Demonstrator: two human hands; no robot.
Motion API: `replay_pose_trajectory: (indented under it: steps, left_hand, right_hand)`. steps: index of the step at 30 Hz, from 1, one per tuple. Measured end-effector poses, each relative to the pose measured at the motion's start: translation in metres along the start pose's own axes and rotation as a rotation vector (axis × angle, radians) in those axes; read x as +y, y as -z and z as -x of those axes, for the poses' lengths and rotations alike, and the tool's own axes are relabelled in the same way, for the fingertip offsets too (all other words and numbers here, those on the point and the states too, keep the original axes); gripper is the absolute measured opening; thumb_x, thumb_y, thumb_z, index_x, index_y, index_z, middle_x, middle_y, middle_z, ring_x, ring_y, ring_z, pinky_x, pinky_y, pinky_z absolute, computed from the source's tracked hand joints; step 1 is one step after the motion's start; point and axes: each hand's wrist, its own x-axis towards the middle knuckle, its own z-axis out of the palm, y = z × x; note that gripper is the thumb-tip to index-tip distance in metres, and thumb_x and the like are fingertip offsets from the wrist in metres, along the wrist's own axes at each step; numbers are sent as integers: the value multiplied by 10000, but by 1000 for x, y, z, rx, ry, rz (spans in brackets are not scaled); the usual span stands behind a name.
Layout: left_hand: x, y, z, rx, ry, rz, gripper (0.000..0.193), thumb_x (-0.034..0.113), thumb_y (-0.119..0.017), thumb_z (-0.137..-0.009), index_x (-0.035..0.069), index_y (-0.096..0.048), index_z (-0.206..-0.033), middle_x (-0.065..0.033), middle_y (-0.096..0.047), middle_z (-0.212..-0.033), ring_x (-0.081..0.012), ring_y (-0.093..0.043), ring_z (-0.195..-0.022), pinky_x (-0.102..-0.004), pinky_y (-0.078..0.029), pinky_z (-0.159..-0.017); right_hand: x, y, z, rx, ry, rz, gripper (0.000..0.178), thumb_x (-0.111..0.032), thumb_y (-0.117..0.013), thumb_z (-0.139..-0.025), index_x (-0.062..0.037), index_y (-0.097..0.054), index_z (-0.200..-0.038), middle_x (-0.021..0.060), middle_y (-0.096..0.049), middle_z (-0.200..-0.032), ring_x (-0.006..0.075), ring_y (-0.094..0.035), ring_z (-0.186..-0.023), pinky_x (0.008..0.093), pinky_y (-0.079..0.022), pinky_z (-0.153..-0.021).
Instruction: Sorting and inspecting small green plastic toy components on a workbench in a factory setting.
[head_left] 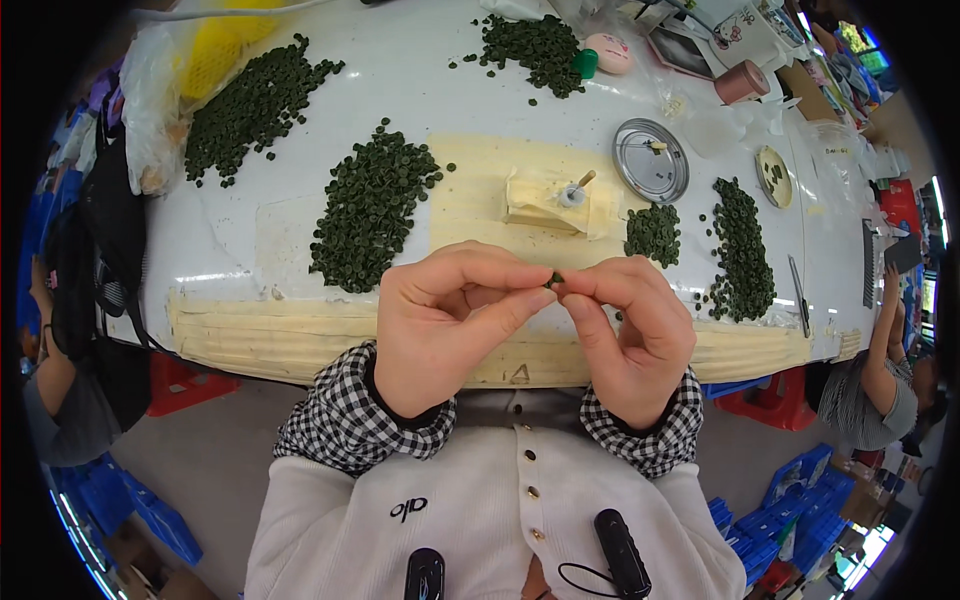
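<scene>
In the middle of the head view, above the table's near edge, my left hand (425,325) and my right hand (645,335) meet at the fingertips. Pinched between both thumbs and forefingers is a small dark green piece (554,281), mostly covered by the fingers. Just beyond the hands stands a tape-covered block (545,212) with a white round fitting and a short wooden stick on top. Left of it spreads a big heap of small round green pieces (370,212). A smaller pile of flat green pieces (652,234) lies beside the block's right side.
More green heaps lie at the far left (255,112), back (535,52) and right (742,250). A round metal lid (651,160), a yellowish dish (773,177) and a slim metal tool (798,292) sit at the right. Other people (880,380) work at both sides.
</scene>
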Motion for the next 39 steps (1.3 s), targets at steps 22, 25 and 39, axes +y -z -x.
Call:
replay_pose_trajectory:
  steps: [22, 25, 39]
  left_hand:
    - [5, -1, 0, -58, 28, -75, 260, -68, -694, -830, -28, -655, -1084, -106, -689, -958, -138, -665, -870, -252, -540, -771]
    - [6, 1, -1, -91, 178, 140, 295, -27, -704, -850, -27, -593, -1124, -98, -693, -945, -127, -670, -863, -246, -547, -780]
    - [20, 18, 11, -289, 97, 37, 315, 72, -772, -812, 19, -549, -1027, -81, -633, -975, -136, -617, -895, -258, -490, -784]
  right_hand:
    - [-3, 11, 6, -83, -149, -142, 235, 52, -661, -841, 14, -699, -1070, 102, -673, -872, 163, -643, -794, 263, -503, -673]
    - [-8, 11, 1, -103, -14, -41, 235, 55, -698, -806, 15, -703, -1037, 105, -663, -867, 170, -640, -779, 271, -502, -660]
    - [-2, 22, 13, -129, 97, -154, 182, 32, -721, -767, 44, -651, -935, 124, -647, -868, 202, -628, -788, 281, -488, -691]
